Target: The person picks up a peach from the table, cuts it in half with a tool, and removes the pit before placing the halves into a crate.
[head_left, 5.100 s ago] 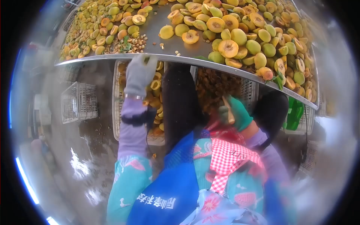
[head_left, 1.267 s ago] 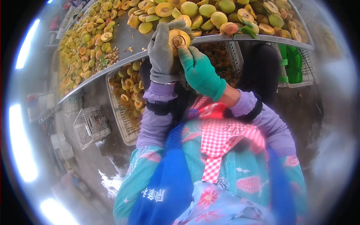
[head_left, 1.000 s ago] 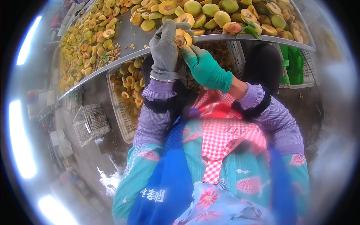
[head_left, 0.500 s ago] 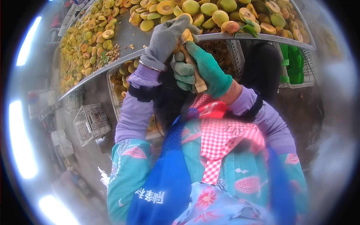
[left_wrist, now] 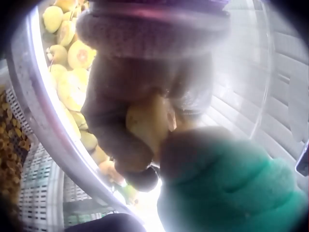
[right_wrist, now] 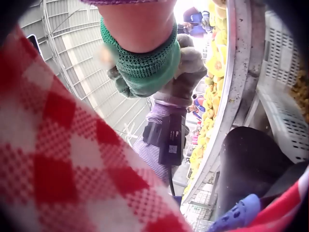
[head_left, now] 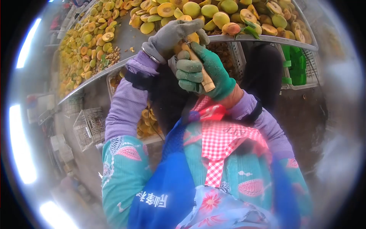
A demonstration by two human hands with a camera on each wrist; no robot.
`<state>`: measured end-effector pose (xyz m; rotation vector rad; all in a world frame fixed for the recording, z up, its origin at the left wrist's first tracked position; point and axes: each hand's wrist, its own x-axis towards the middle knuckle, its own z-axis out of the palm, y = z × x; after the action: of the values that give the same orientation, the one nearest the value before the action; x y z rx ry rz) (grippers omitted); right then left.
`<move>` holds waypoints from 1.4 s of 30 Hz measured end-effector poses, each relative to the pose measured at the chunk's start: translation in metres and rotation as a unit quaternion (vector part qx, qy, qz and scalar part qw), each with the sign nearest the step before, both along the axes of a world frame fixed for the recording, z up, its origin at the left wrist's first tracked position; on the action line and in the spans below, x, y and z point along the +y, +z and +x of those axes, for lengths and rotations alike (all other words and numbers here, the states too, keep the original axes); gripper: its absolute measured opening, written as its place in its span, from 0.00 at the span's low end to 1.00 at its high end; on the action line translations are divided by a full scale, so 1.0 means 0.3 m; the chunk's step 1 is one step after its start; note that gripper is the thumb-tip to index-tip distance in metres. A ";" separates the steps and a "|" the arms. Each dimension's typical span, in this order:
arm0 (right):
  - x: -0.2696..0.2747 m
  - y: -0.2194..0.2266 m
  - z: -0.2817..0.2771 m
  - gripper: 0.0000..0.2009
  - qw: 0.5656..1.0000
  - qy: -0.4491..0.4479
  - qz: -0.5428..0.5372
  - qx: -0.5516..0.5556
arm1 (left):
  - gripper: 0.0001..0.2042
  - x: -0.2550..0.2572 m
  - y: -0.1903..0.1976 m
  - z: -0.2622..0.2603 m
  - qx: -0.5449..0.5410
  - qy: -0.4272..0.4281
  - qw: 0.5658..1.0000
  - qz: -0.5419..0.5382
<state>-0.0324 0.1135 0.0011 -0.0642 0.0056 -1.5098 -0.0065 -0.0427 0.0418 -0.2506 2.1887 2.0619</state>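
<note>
My left hand [head_left: 171, 37], in a grey glove, holds a yellow peach half [head_left: 193, 37] over the table's front edge. The left wrist view shows the fruit [left_wrist: 144, 122] between its curled fingers and thumb. In a green glove, my right hand [head_left: 215, 72] grips a wooden-handled tool [head_left: 206, 76], thumb along the handle. Its working end meets the peach, hidden by the fruit and fingers. Both hands are close together. From the right wrist, the blurred handle end [right_wrist: 105, 56] sticks out beside the green glove [right_wrist: 145, 72].
Whole and halved peaches [head_left: 223, 19] heap on the metal table [head_left: 131, 38], with scattered pits [head_left: 114, 57] at left. Below its raised rim stand a crate of fruit [head_left: 148, 126] and a crate of pits [head_left: 240, 57]. A green container [head_left: 297, 66] is at right.
Both hands rose from apart to meet at the fruit. Over the last second the left hand turned over the peach half, hiding its cut face, and the right hand rotated, exposing the wooden handle.
</note>
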 end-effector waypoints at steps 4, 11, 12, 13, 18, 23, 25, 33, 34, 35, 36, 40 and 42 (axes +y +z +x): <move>0.002 -0.005 0.001 0.18 0.996 -0.015 0.037 0.074 | 0.26 0.045 -0.040 0.011 0.053 0.061 0.991 0.109; -0.021 -0.010 0.005 0.17 0.986 0.093 -0.128 -0.043 | 0.26 0.026 0.001 0.068 0.087 0.096 0.985 0.117; -0.025 -0.002 0.011 0.18 0.988 0.086 -0.124 -0.027 | 0.25 0.052 0.006 0.081 0.089 0.148 0.969 0.177; -0.031 0.005 0.014 0.18 0.990 0.077 -0.122 -0.011 | 0.24 0.073 0.011 0.091 0.092 0.198 0.947 0.234; 0.101 0.032 0.019 0.19 0.970 -0.018 0.140 0.199 | 0.14 -0.043 -0.107 0.403 0.163 0.447 0.879 -0.043; 0.112 -0.290 -0.028 0.19 0.950 0.069 0.299 0.059 | 0.18 -0.159 -0.046 0.331 -0.078 0.364 0.798 -0.474; 0.096 -0.147 0.002 0.18 0.942 -0.006 0.319 0.104 | 0.21 -0.134 -0.025 0.099 -0.082 0.304 0.786 -0.532; 0.034 -0.032 -0.128 0.21 0.700 -0.275 0.306 0.583 | 0.25 -0.165 -0.160 -0.150 -0.059 0.192 0.802 -0.562; -0.010 -0.075 -0.139 0.21 0.633 -0.313 0.287 0.647 | 0.25 -0.163 -0.163 -0.120 -0.054 0.206 0.814 -0.541; -0.055 -0.110 -0.152 0.21 0.556 -0.350 0.262 0.707 | 0.20 -0.159 -0.162 -0.096 -0.043 0.240 0.836 -0.491; -0.084 -0.137 -0.163 0.21 0.470 -0.387 0.231 0.759 | 0.19 -0.149 -0.158 -0.076 -0.002 0.277 0.884 -0.376; -0.118 -0.115 -0.139 0.16 0.462 -0.315 0.229 0.797 | 0.16 -0.018 -0.118 -0.005 0.112 0.331 0.934 -0.068; -0.111 -0.137 -0.097 0.16 0.490 -0.307 0.250 0.776 | 0.19 -0.010 -0.210 -0.012 0.174 0.300 0.934 0.091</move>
<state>-0.0615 0.0801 -0.0400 -1.0441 2.1426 -1.5394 -0.0102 -0.0458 -0.0211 -0.6485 2.2873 2.8054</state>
